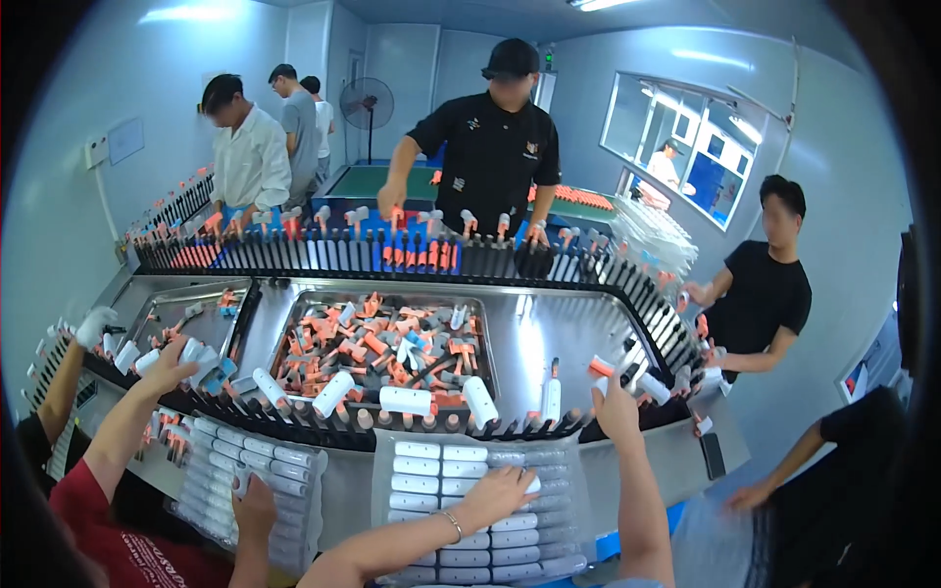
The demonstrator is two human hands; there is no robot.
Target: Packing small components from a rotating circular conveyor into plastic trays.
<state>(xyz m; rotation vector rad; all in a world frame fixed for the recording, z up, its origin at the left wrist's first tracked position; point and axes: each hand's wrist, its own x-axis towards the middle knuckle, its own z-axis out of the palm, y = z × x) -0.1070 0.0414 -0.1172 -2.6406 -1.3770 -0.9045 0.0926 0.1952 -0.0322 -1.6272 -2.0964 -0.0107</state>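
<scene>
My left hand, with a bracelet at the wrist, reaches over a clear plastic tray of white oblong casings. Its fingers are closed on one white casing at the right of the filled rows. Raised at the black peg rail on the right, my right hand grips a small orange-and-white part, partly hidden by the fingers. Beside it, white casings sit on the pegs, including an upright white casing and a tilted white casing.
A metal tray heaped with orange, grey and white parts lies ahead. A peg conveyor loops around the steel table. At left, a co-worker in a red sleeve handles casings over another plastic tray. Other people stand across and at right; a phone lies near the right edge.
</scene>
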